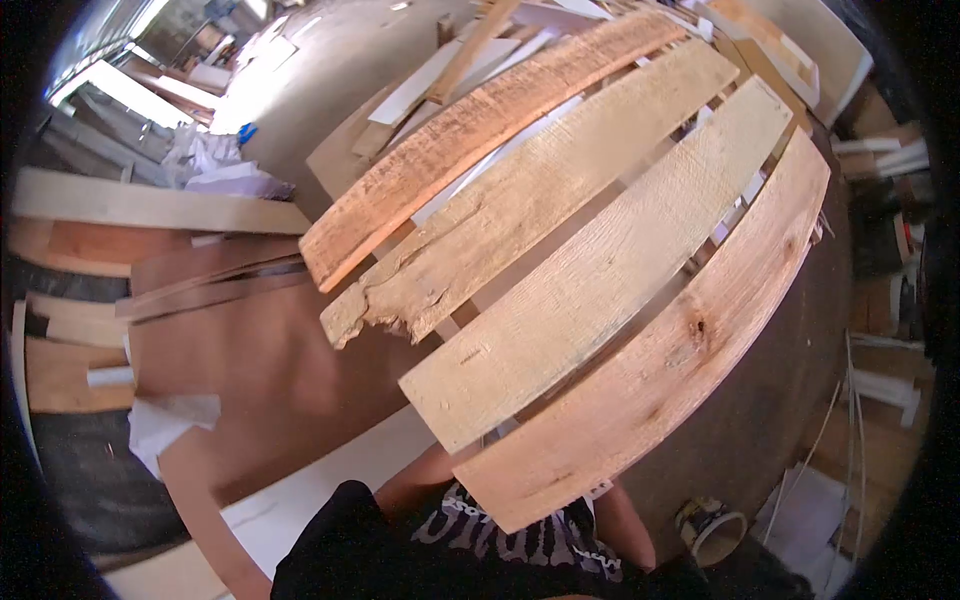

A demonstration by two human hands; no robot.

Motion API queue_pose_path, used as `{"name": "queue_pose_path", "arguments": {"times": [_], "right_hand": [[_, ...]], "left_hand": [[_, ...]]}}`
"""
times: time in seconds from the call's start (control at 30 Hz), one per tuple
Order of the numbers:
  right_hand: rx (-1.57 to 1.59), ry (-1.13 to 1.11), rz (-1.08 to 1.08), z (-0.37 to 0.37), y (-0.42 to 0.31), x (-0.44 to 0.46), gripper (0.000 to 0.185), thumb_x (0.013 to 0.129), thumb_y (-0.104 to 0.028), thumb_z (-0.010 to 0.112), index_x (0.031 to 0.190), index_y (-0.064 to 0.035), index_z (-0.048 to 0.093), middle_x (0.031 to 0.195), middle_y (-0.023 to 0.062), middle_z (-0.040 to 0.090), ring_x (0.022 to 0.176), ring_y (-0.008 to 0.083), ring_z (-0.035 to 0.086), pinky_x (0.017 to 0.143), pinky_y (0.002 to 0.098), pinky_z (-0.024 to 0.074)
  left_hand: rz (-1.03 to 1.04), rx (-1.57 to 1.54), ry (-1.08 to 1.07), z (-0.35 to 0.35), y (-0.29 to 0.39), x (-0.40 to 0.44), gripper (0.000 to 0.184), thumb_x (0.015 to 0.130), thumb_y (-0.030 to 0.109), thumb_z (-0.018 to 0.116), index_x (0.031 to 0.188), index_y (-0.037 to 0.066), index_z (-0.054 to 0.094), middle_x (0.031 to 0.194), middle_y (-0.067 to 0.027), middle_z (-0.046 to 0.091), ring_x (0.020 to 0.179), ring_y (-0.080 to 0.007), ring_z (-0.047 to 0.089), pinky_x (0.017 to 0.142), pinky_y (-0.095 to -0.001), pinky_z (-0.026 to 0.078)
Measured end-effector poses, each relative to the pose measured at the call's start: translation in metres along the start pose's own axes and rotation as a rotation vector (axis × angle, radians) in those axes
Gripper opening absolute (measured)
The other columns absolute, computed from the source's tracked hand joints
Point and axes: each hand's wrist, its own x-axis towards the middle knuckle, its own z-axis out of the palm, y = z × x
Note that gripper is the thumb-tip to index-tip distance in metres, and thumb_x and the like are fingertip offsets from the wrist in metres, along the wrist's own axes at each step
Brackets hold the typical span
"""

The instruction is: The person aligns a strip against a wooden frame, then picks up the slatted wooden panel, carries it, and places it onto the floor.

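Observation:
A slatted wooden panel (590,270), like a pallet, slants across the middle of the view, close in front of my body. Several rough planks lie side by side with gaps between them; the upper one is more orange. The second plank (530,190) has a broken, jagged near end, and the lowest one (660,350) shows a dark knot. Both my forearms reach up under the near end of the panel. The planks hide my left hand and its fingers. My right hand is also behind the lowest plank, so its grip does not show.
A brown board surface (270,350) and a white sheet (320,490) lie at the left, near loose planks (160,205). Board offcuts (420,80) are piled beyond the panel. A bucket (718,535) stands at lower right, near thin strips (850,450). Plastic wrapping (200,155) lies upper left.

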Motion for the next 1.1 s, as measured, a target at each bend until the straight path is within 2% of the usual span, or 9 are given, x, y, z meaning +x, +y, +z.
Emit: {"name": "queue_pose_path", "arguments": {"times": [0.3, 0.67, 0.77, 0.83, 0.9, 0.93, 1.0, 1.07, 1.1], "right_hand": [[-0.077, 0.292, 0.044, 0.034, -0.009, -0.063, 0.031, 0.086, -0.015, 0.064, 0.111, 0.0019, 0.061, 0.103, 0.0201, 0.066, 0.092, 0.0339, 0.066, 0.079, 0.0438, 0.0540], [-0.223, 0.411, -0.031, 0.049, -0.019, -0.095, 0.032, 0.085, -0.014, 0.064, 0.112, 0.0022, 0.061, 0.102, 0.0208, 0.066, 0.093, 0.0348, 0.065, 0.080, 0.0445, 0.0535], [-0.298, 0.424, -0.073, 0.053, -0.036, -0.104, 0.032, 0.085, -0.014, 0.064, 0.112, 0.0023, 0.060, 0.101, 0.0210, 0.065, 0.093, 0.0350, 0.065, 0.080, 0.0447, 0.0534], [-0.373, 0.442, -0.134, 0.067, -0.052, -0.106, 0.032, 0.085, -0.014, 0.064, 0.112, 0.0023, 0.060, 0.101, 0.0211, 0.065, 0.093, 0.0352, 0.065, 0.080, 0.0448, 0.0533], [-0.459, 0.463, -0.197, 0.085, -0.072, -0.107, 0.032, 0.085, -0.014, 0.064, 0.113, 0.0024, 0.060, 0.101, 0.0213, 0.065, 0.093, 0.0354, 0.065, 0.080, 0.0449, 0.0532], [-0.529, 0.454, -0.239, 0.096, -0.086, -0.107, 0.033, 0.085, -0.014, 0.064, 0.113, 0.0024, 0.060, 0.101, 0.0213, 0.065, 0.093, 0.0355, 0.065, 0.080, 0.0450, 0.0532], [-0.629, 0.448, -0.290, 0.135, -0.121, -0.108, 0.033, 0.085, -0.014, 0.064, 0.113, 0.0025, 0.060, 0.101, 0.0215, 0.065, 0.093, 0.0356, 0.065, 0.080, 0.0451, 0.0531], [-0.475, 0.415, -0.173, 0.189, -0.179, -0.112, 0.037, 0.084, -0.016, 0.067, 0.114, 0.0026, 0.058, 0.100, 0.0208, 0.064, 0.092, 0.0356, 0.065, 0.079, 0.0443, 0.0534], [-0.321, 0.479, -0.286, 0.224, -0.185, -0.103, 0.043, 0.083, -0.018, 0.070, 0.118, 0.0025, 0.056, 0.103, 0.0202, 0.063, 0.093, 0.0349, 0.064, 0.080, 0.0433, 0.0533]], "left_hand": [[0.110, 0.122, -0.177, -0.062, -0.019, 0.031, 0.044, 0.086, 0.038, 0.060, 0.117, 0.006, 0.060, 0.106, -0.0220, 0.065, 0.104, -0.0351, 0.061, 0.089, -0.0416, 0.047], [0.184, 0.220, -0.261, -0.098, -0.023, 0.041, 0.045, 0.085, 0.038, 0.062, 0.118, 0.007, 0.060, 0.108, -0.0218, 0.064, 0.105, -0.0352, 0.061, 0.090, -0.0419, 0.047], [0.322, -0.020, -0.172, -0.137, -0.058, 0.050, 0.046, 0.084, 0.040, 0.063, 0.118, 0.010, 0.060, 0.114, -0.0196, 0.063, 0.108, -0.0334, 0.059, 0.092, -0.0422, 0.046], [0.312, 0.142, -0.254, -0.216, -0.013, 0.037, 0.038, 0.087, 0.029, 0.062, 0.118, 0.007, 0.060, 0.118, -0.0166, 0.062, 0.110, -0.0305, 0.058, 0.094, -0.0386, 0.045], [0.491, 0.030, -0.091, -0.238, -0.040, 0.060, 0.033, 0.086, 0.017, 0.062, 0.117, 0.005, 0.060, 0.116, -0.0157, 0.063, 0.108, -0.0295, 0.059, 0.093, -0.0372, 0.046], [0.628, -0.151, 0.142, -0.231, -0.069, 0.080, 0.033, 0.085, 0.011, 0.062, 0.116, 0.003, 0.060, 0.114, -0.0156, 0.064, 0.107, -0.0296, 0.060, 0.091, -0.0367, 0.046], [0.720, 0.038, 0.184, -0.262, -0.104, 0.120, 0.029, 0.084, 0.007, 0.063, 0.112, 0.002, 0.062, 0.099, -0.0175, 0.068, 0.093, -0.0328, 0.066, 0.083, -0.0405, 0.050], [0.599, -0.154, 0.281, -0.315, -0.101, 0.117, 0.024, 0.083, 0.011, 0.064, 0.107, 0.004, 0.065, 0.098, -0.0183, 0.068, 0.090, -0.0326, 0.066, 0.081, -0.0424, 0.051], [0.232, 0.007, 0.337, -0.346, -0.115, 0.110, 0.022, 0.085, 0.014, 0.063, 0.104, 0.005, 0.067, 0.096, -0.0167, 0.068, 0.093, -0.0320, 0.066, 0.082, -0.0426, 0.050]]}}
